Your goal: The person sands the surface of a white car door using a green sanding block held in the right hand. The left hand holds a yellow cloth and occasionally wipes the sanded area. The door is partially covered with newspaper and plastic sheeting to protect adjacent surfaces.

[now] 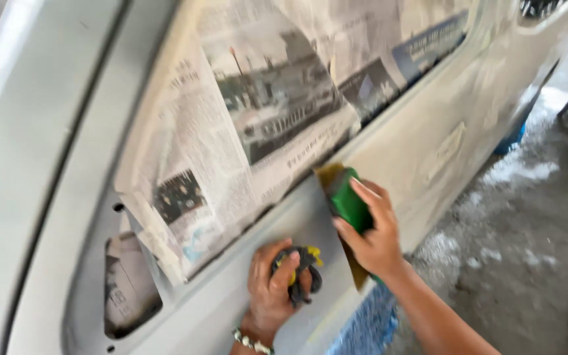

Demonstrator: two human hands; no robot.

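Sanding stage, seen left to right along a grey primed vehicle panel (41,164). Newspaper masking (231,131) covers the window opening above the work. My left hand (272,289), fingers curled shut around a bunched dark-and-yellow rag (304,266), rests flat against the panel below the paper's lower edge. Just to its right, my right hand (373,233) presses a green sanding block (348,200), wrapped in a yellowish abrasive sheet (329,176), against the same grey surface, fingers clamped over the block's top. I judge the rubbing-down to be under way near the window line. The next stroke calls for even pressure, keeping the block clear of the paper edge. Dusty, wet floor (514,250) lies at far right.
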